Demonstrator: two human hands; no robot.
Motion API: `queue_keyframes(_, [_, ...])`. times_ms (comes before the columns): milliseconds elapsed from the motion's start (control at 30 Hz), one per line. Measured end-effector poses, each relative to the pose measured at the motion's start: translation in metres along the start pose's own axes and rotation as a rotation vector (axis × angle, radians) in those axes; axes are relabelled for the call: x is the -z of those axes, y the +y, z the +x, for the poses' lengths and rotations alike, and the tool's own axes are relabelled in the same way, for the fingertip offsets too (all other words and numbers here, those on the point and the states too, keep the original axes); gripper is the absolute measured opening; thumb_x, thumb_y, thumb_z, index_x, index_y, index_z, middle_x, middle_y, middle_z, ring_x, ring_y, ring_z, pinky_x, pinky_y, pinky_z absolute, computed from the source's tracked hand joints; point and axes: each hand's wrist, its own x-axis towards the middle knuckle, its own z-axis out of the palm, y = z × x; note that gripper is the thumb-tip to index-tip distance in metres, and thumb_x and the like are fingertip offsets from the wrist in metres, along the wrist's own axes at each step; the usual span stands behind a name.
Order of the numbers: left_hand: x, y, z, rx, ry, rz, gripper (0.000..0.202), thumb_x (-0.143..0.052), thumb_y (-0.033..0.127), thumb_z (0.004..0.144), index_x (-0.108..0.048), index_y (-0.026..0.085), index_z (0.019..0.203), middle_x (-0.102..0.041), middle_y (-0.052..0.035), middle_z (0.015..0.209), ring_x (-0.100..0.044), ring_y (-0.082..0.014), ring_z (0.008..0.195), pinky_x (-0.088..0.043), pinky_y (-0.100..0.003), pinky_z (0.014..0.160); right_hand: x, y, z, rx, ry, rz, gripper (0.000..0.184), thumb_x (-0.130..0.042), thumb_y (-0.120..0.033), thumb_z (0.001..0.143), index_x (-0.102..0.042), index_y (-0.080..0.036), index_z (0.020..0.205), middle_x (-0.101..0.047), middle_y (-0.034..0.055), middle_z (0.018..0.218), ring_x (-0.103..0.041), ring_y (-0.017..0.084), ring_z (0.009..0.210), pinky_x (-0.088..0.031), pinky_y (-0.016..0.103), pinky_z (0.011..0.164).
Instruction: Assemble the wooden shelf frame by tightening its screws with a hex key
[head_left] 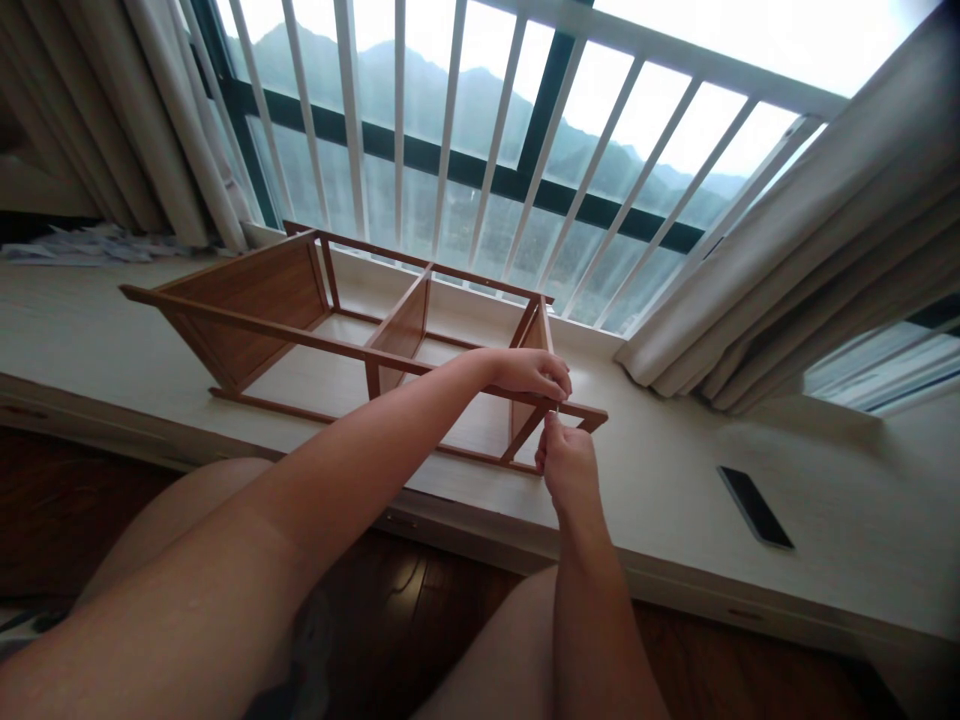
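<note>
A brown wooden shelf frame [255, 300] lies on its side on a pale window ledge [675, 470]. It has thin rails and several upright panels. My left hand [529, 372] rests closed over the front rail near the frame's right end. Just below it, my right hand [566, 462] is closed in a pinch around a thin metal tool [557, 411], too small to name, that points up into the rail. Both forearms reach forward from my lap.
A dark phone [754, 506] lies flat on the ledge to the right. Curtains [810, 260] hang at both sides of a barred window [480, 130]. Crumpled papers [90, 243] sit at the far left. Dark wooden floor [405, 590] lies below the ledge.
</note>
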Motion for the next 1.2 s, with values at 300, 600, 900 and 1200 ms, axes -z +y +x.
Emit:
queue_keyframes(300, [-0.001, -0.005, 0.001, -0.017, -0.002, -0.013, 0.023, -0.058, 0.032, 0.084, -0.072, 0.016, 0.093, -0.065, -0.0088, 0.105, -0.058, -0.0209, 0.102, -0.040, -0.034, 0.097, -0.001, -0.006, 0.001, -0.106, -0.151, 0.335, 0.049, -0.051, -0.050, 0.087, -0.031, -0.024, 0.051, -0.029, -0.0074, 0.040, -0.029, 0.009, 0.034, -0.023, 0.026, 0.038])
queue_keyframes(600, [-0.001, -0.003, 0.002, 0.008, 0.010, -0.049, 0.019, -0.061, 0.029, 0.082, -0.072, 0.017, 0.091, -0.065, -0.0075, 0.102, -0.058, -0.0203, 0.103, -0.040, -0.033, 0.097, 0.012, -0.012, -0.002, -0.242, -0.473, 0.856, 0.048, -0.048, -0.038, 0.092, -0.031, -0.021, 0.050, -0.022, -0.0073, 0.038, -0.030, 0.009, 0.037, -0.022, 0.023, 0.041])
queue_keyframes(900, [-0.001, -0.004, 0.001, 0.015, 0.003, -0.048, 0.021, -0.060, 0.031, 0.084, -0.072, 0.017, 0.092, -0.063, -0.0073, 0.106, -0.057, -0.0192, 0.102, -0.040, -0.032, 0.097, 0.009, -0.019, -0.008, -0.279, -0.528, 1.080, 0.052, -0.046, -0.039, 0.093, -0.015, -0.020, 0.055, -0.013, -0.0064, 0.044, -0.019, 0.010, 0.044, -0.022, 0.023, 0.044])
queue_keyframes(1200, [-0.002, -0.006, 0.002, -0.004, 0.006, -0.032, 0.022, -0.059, 0.032, 0.083, -0.072, 0.016, 0.091, -0.065, -0.0070, 0.103, -0.057, -0.0200, 0.101, -0.039, -0.032, 0.097, 0.021, -0.020, -0.010, -0.214, -0.493, 1.024, 0.044, -0.046, -0.043, 0.090, -0.022, -0.021, 0.061, -0.020, -0.0064, 0.053, -0.024, 0.010, 0.047, -0.019, 0.020, 0.041])
